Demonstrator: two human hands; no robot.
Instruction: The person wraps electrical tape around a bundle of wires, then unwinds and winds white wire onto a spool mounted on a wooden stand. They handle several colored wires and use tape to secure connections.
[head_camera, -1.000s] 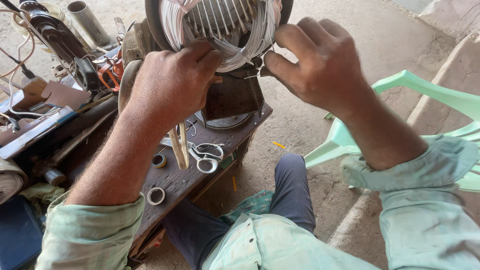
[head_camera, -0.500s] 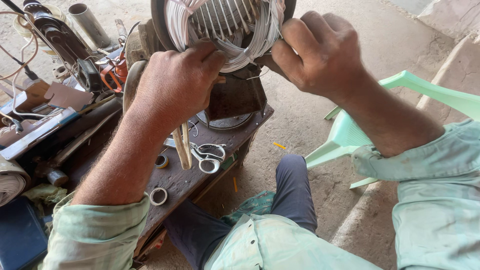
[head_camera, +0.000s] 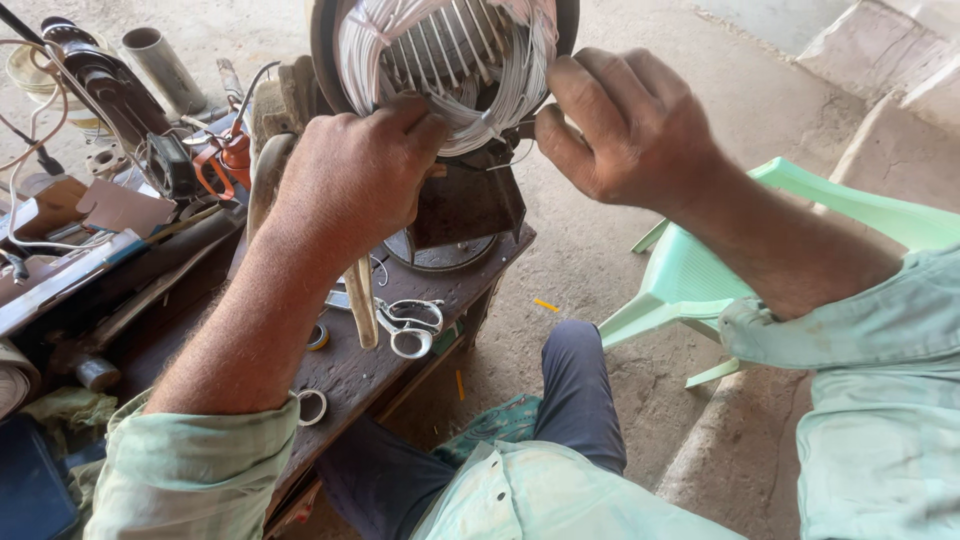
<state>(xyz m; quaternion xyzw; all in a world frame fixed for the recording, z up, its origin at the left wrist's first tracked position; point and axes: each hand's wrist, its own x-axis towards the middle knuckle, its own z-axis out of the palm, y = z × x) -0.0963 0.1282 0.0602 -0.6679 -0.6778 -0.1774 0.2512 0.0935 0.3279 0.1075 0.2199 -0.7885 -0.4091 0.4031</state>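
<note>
pale silvery wire, wound in thick bundles, fills the round dark metal motor stator (head_camera: 445, 70) that stands on edge at the far end of the worn wooden bench (head_camera: 350, 370). set upright like that, its open face is turned to the person, so both hands can get at the windings.

the left hand (head_camera: 350, 175) is curled over the lower part of the coil, fingertips pressed into the wire as if to hold the strands bunched and steady. the right hand (head_camera: 625, 125) is closed at the stator's right edge, thumb and fingers pinched on something thin there; it may be a wire end or a small tool, but i cannot tell which.

just below the stator a pale wooden hammer handle (head_camera: 360, 300) leans on the bench, and beside it lie steel scissors with looped handles (head_camera: 410, 325), close to hand. right of the stator, off the bench, stands a mint green plastic chair (head_camera: 700, 270).
</note>
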